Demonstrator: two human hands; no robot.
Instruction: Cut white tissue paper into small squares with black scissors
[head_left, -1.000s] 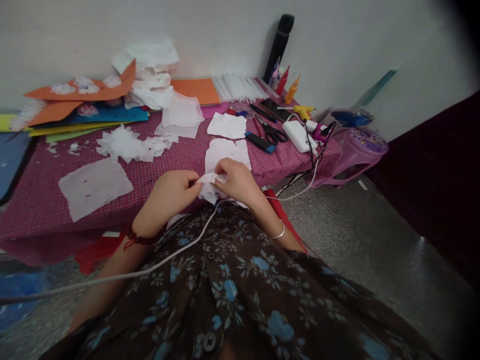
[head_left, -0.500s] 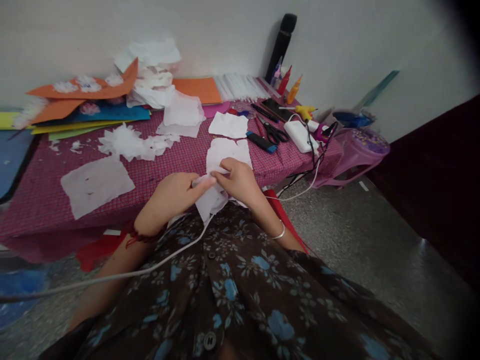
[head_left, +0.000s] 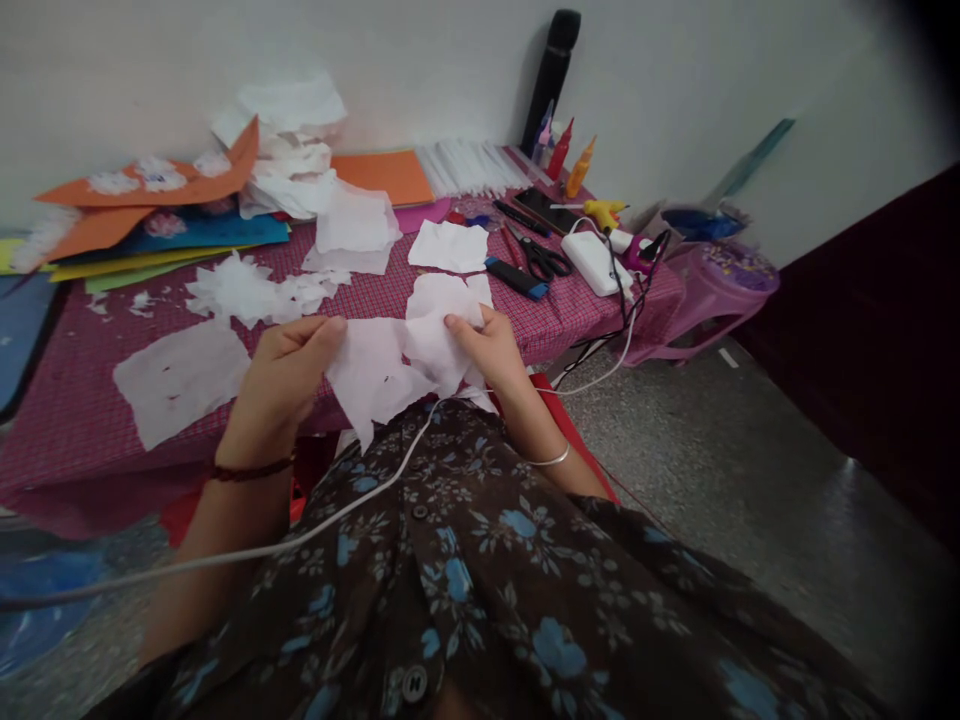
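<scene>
Your left hand (head_left: pixel 279 380) and right hand (head_left: pixel 491 350) pinch the ragged white paper (head_left: pixel 379 370), fingers closed on its edges, so it hangs between them. Beyond your right fingers, black scissors (head_left: pixel 546 262) lie on the tabletop (head_left: pixel 540 325).
</scene>
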